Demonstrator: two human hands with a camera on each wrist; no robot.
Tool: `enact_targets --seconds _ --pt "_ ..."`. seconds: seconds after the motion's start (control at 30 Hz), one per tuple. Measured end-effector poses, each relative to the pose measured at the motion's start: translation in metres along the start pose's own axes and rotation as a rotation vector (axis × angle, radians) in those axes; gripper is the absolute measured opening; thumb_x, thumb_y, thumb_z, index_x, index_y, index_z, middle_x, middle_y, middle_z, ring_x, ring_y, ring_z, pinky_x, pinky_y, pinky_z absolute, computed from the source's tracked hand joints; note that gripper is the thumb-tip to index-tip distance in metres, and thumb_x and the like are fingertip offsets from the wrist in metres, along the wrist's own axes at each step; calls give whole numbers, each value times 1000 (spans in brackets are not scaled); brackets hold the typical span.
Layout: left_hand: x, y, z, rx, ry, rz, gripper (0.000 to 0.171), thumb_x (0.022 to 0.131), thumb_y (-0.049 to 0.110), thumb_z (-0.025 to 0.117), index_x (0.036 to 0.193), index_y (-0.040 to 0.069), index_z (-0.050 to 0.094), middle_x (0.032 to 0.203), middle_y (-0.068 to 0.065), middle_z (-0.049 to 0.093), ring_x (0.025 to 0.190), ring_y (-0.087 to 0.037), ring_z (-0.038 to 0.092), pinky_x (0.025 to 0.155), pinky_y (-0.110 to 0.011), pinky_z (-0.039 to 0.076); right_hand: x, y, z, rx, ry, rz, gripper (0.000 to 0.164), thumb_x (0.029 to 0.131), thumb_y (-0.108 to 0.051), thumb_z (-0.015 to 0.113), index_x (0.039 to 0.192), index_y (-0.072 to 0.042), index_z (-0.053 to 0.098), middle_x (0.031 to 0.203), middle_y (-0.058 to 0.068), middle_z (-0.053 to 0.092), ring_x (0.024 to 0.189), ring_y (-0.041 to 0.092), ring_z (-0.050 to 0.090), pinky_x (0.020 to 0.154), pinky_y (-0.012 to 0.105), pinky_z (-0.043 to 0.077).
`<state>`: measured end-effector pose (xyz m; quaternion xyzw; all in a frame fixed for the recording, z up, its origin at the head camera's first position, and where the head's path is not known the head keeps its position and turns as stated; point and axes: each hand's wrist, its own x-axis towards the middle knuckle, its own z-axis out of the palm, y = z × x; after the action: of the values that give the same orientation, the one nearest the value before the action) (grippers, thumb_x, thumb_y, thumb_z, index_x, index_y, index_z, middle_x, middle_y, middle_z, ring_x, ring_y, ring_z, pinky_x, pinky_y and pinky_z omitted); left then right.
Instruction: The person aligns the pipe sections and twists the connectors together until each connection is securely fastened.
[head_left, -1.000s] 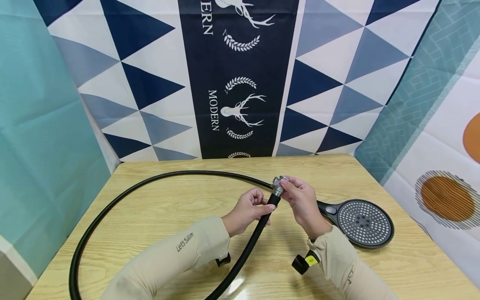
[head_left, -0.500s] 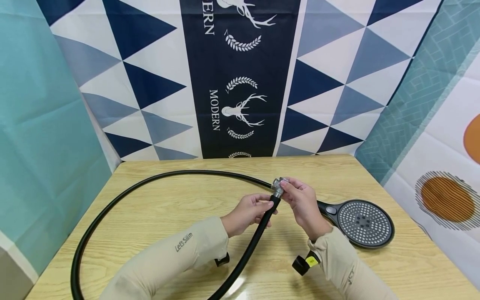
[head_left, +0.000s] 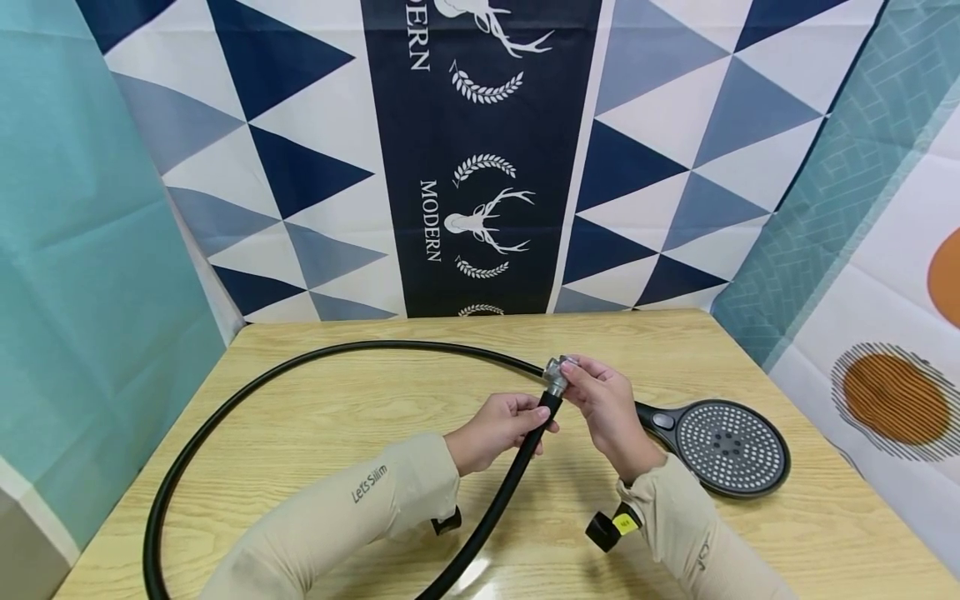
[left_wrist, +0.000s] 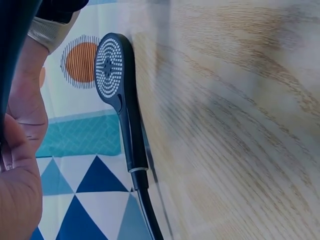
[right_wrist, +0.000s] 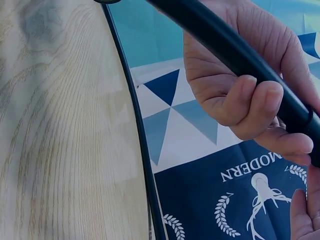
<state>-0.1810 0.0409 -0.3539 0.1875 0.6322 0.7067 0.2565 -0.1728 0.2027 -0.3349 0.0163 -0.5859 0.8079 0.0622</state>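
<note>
My left hand (head_left: 493, 429) grips the black shower hose (head_left: 513, 471) just below its end, thumb on the near side. The right wrist view shows those fingers (right_wrist: 270, 100) curled round the hose (right_wrist: 227, 47). At the hose's tip is a silver metal connector (head_left: 553, 377), which my right hand (head_left: 602, 410) pinches between thumb and fingers, partly covering it. Both hands hold the end raised over the table. To the right of my right hand lies a black hand shower (head_left: 731, 447), spray face up, its handle partly hidden behind that hand; the left wrist view shows a hose leaving its handle.
The hose loops (head_left: 225, 400) across the left and back of the wooden table (head_left: 337, 392). Black straps with a yellow tag (head_left: 624, 523) hang at the right wrist. Printed cloth (head_left: 480, 167) hangs behind the table and along both sides.
My left fingers have shifted slightly round the hose just below the connector. My right hand keeps its pinch in nearly the same place.
</note>
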Motion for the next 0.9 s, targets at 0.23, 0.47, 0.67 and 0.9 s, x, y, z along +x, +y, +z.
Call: enact_targets --seconds 0.23,0.47,0.67,0.9 --pt "4 1 2 76 68 14 21 96 3 56 108 -14 59 89 -13 68 55 -11 59 60 -26 53 2 -1 -1 -11 16 8 17 94 0 55 87 -12 66 79 -4 68 70 7 65 75 24 52" --pt "7 3 -2 42 2 -26 23 98 5 54 111 -14 56 84 -7 65 58 -12 60 63 -28 54 4 0 -1 -2 10 9 18 94 1 55 86 -12 66 79 -4 68 70 7 64 76 24 52" --pt "6 4 -6 23 -96 -39 28 102 7 45 118 -15 51 88 -6 64 61 -12 59 66 -26 51 2 -2 -1 32 -22 22 20 94 2 53 86 -11 65 79 -3 68 70 7 64 76 24 52" --pt "6 1 -4 9 -110 -1 30 102 6 44 119 -18 50 88 -5 64 60 -11 59 64 -24 50 1 -4 -5 107 -102 62 22 96 1 50 88 -11 66 78 -1 68 66 8 64 69 23 53"
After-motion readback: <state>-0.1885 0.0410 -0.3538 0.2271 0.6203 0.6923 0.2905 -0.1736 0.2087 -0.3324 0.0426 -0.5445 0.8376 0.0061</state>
